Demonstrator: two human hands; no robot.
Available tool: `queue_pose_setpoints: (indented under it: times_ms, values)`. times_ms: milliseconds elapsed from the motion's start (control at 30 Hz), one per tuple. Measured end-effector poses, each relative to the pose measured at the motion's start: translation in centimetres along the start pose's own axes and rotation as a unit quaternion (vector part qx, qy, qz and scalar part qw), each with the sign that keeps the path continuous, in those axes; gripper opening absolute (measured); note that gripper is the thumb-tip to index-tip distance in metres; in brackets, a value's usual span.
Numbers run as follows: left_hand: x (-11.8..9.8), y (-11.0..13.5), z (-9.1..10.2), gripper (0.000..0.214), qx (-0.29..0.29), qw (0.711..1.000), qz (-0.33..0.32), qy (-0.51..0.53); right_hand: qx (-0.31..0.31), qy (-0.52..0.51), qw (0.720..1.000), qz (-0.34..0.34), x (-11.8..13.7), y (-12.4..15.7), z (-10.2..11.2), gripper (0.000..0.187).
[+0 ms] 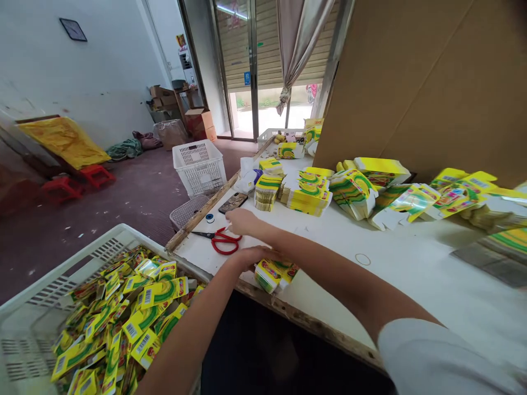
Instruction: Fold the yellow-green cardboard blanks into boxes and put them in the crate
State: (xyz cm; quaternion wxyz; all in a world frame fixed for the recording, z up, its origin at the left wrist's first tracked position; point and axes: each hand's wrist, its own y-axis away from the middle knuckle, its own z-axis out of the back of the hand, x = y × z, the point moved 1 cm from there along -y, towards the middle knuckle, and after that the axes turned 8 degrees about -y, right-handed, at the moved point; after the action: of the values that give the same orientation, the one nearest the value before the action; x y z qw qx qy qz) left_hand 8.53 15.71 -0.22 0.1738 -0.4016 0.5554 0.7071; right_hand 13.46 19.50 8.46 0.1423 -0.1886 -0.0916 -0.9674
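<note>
Beside the table's front edge my left hand (256, 255) is closed on a small stack of yellow-green cartons (269, 274); its fingertips are partly hidden behind my right forearm. My right arm crosses over the left one, and my right hand (244, 223) is low over the tabletop with its fingers curled together. What it pinches, if anything, is too small to make out. Just below it lie scissors (224, 240) with red handles and dark blades. A phone (233, 203) and a small spool (209, 218) are just beyond.
At lower left stands a white crate (121, 233) heaped with yellow cartons (148, 296). Stacked flat cartons (307, 192) line the back of the white table (325, 247). A rubber band (363, 259) lies at right. A large cardboard sheet (420, 82) rises behind. Another white crate (200, 164) is on the floor.
</note>
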Motion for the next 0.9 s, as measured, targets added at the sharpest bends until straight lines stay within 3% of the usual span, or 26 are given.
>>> queue_pose_setpoints:
  times_ms: [100, 200, 333, 500, 667, 767, 900]
  values:
    - [-1.3, 0.7, 1.0, 0.048, 0.047, 0.998, 0.024, -0.039, -0.071, -0.052, 0.996, 0.003, -3.3, 4.9, 2.9, 0.026]
    - [-2.6, 1.1, 2.7, 0.047, 0.089, 0.991, 0.05, -0.085, -0.116, -0.104, 0.988, -0.012, -6.9, 11.0, 4.2, 0.017]
    - [-4.7, 0.6, 4.6, 0.042, 0.119, 0.976, 0.089, -0.158, -0.129, -0.172, 0.976, -0.011, -9.4, 17.2, 2.5, 0.015]
    - [-7.5, -0.1, 5.4, 0.036, 0.097, 0.956, 0.101, -0.256, -0.157, -0.124, 0.98, -0.02, -7.6, 18.7, -0.9, 0.032]
    - [-8.0, 1.7, 5.2, 0.034, -0.007, 0.941, 0.053, -0.334, -0.142, -0.082, 0.984, -0.064, -5.2, 17.7, -2.1, 0.029]
    - [-6.8, 3.6, 4.0, 0.05, -0.13, 0.923, -0.01, -0.362, -0.137, -0.083, 0.983, -0.089, -4.8, 17.5, -2.1, 0.032]
    - [-3.7, 6.2, 1.5, 0.084, -0.306, 0.874, -0.081, -0.369, -0.133, -0.101, 0.979, -0.12, -5.0, 17.2, -1.7, 0.038]
